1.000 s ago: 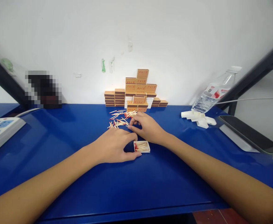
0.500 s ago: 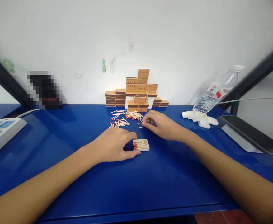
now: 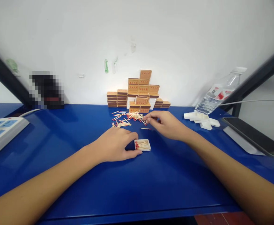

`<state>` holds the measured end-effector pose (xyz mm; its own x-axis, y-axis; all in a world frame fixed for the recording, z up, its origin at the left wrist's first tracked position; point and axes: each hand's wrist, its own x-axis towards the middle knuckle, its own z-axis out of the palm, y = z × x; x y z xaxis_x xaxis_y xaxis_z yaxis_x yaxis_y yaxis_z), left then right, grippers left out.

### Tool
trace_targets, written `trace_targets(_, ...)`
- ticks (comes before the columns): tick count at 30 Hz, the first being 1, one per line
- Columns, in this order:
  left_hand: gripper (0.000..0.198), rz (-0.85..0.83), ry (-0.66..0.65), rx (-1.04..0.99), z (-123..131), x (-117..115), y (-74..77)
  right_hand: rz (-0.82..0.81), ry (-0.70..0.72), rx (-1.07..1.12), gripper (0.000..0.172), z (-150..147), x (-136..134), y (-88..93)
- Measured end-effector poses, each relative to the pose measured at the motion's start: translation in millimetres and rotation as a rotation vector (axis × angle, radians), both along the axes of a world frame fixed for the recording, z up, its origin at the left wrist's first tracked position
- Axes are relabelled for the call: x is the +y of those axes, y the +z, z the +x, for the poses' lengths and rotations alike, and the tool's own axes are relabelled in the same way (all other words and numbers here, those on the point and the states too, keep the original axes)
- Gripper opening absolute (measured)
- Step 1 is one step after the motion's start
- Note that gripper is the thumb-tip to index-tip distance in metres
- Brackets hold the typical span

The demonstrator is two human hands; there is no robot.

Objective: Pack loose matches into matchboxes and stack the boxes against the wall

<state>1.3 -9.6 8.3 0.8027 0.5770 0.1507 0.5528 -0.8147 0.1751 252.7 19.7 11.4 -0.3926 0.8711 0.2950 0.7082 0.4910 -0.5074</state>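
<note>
My left hand [image 3: 118,144] lies on the table with thumb and fingers around the left end of a small white matchbox tray [image 3: 148,148]. Inside the tray are red-headed matches [image 3: 141,144]. My right hand [image 3: 163,124] is pinched at the right edge of a loose pile of matches [image 3: 135,116], its fingertips closed on what looks like a match, mostly hidden. Just below those fingertips a single match [image 3: 146,128] lies apart on the table. More scattered matches [image 3: 122,123] lie beyond my left hand, partly covered by it.
Stacked matchboxes [image 3: 143,89] stand against the wall behind the matches. To the right are a tilted water bottle [image 3: 211,93], white plastic pieces [image 3: 201,118] and a phone [image 3: 256,135]. A power strip [image 3: 5,131] sits at the left of the blue table [image 3: 137,187].
My right fingertips have moved slightly up toward the match pile, showing more of the single match below them. The left hand stays on the tray. The view has shifted slightly.
</note>
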Motion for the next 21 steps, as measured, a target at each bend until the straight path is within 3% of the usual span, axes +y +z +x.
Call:
trace_targets(7, 0.033, -0.012, 0.002, 0.011, 1, 0, 1.0, 0.065, 0.031, -0.158, 0.011, 3, -1, 0.6)
trace_targets(12, 0.032, -0.014, -0.005, 0.009, 0, 0, 1.1, 0.180, 0.055, -0.224, 0.012, 1, 2, -10.1)
trace_targets(21, 0.032, -0.007, 0.002, 0.001, 1, 0, 0.2, 0.159, 0.100, -0.307, 0.010, -3, 7, -18.1)
